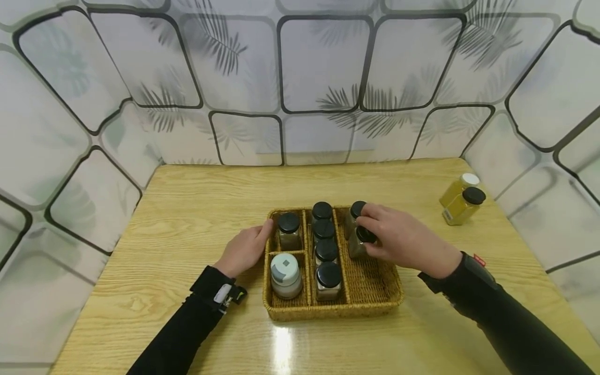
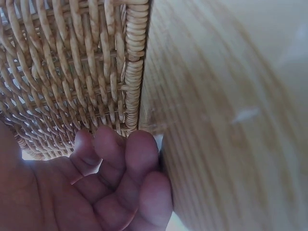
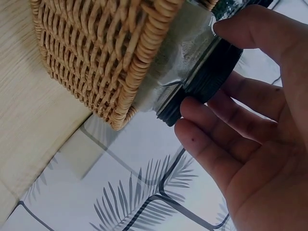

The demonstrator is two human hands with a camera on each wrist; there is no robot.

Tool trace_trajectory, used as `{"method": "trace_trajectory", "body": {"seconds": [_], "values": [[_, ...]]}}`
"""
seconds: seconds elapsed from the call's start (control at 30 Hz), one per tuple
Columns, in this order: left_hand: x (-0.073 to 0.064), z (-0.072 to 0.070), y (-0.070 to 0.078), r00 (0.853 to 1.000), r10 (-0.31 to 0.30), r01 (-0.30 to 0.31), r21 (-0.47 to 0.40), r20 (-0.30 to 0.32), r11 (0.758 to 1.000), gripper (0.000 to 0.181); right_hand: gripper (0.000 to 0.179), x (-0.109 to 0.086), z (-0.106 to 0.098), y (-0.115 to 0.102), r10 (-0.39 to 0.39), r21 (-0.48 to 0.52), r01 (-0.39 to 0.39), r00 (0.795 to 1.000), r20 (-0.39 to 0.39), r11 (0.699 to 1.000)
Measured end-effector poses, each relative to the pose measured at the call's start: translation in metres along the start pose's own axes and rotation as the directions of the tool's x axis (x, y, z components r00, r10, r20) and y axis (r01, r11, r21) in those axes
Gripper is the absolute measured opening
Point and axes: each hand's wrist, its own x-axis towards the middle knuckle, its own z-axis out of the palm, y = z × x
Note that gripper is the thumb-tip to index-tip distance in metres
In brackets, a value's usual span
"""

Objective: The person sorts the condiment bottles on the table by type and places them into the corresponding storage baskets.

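A wicker basket (image 1: pixel 335 311) with compartments stands on the table. My right hand (image 1: pixel 408 239) reaches into its right compartment and pinches a black-lidded glass jar (image 1: pixel 357 247) by the lid, thumb on the near side, fingers on the far side. Close behind that jar is another black-lidded jar (image 1: pixel 357 209), partly covered by my fingers. In the right wrist view the held jar's lid (image 3: pixel 214 72) shows above the rim. My left hand (image 1: pixel 244 251) rests against the basket's left side, thumb by the rim. Its bent fingertips (image 2: pixel 142 147) touch the outer wall low down, near the table.
Several black-lidded jars (image 1: pixel 325 251) line the middle compartment. On the left, a black-lidded jar (image 1: pixel 289 229) sits behind a jar with a pale lid (image 1: pixel 286 276). Two yellow-filled bottles (image 1: pixel 461 207) stand at the table's right edge. Patterned fabric walls (image 1: pixel 323 67) enclose the table.
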Motion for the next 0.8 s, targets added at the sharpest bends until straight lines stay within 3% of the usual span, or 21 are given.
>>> {"method": "trace_trajectory", "body": {"seconds": [0.8], "values": [[0.0005,-0.0001,-0.0006,1.0,-0.011,0.011,-0.013,0.005,1.0,0.082,0.04,0.0018,0.0014,0.003,0.023,-0.022,-0.023,1.0,0.015,1.0]]}}
